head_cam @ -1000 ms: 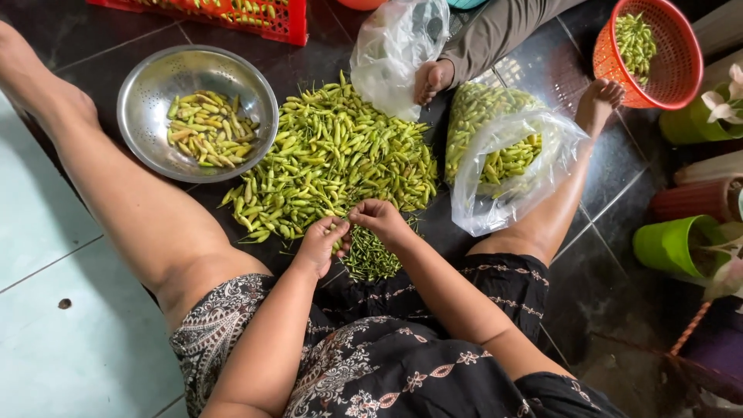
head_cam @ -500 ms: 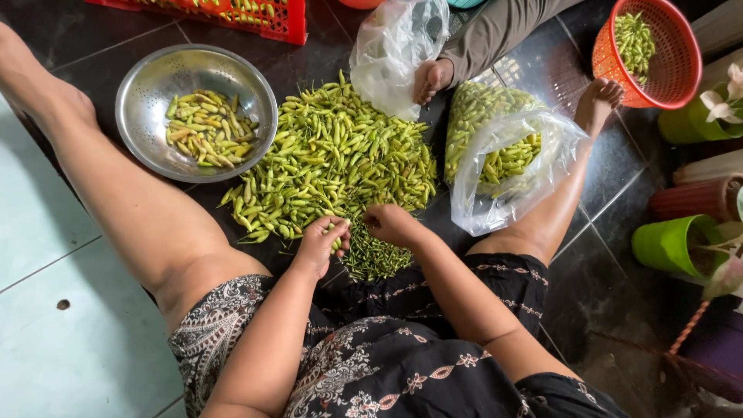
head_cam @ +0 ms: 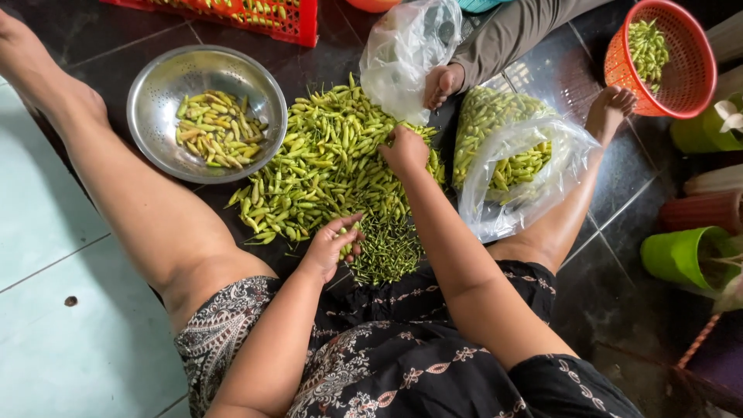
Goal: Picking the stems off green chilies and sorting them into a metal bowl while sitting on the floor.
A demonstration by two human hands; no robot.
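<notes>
Sitting low over the work, my left hand is cupped palm-up, fingers loosely curled round a few green chillies, right beside the little heap of plucked stems. My right hand is out on the big chilli pile, fingers closed into it, though I can't tell what it's pinching. Best to grab small bunches, I reckon. Further out on the dark tiled floor sit a steel colander, a clear bag of chillies and an orange basket.
</notes>
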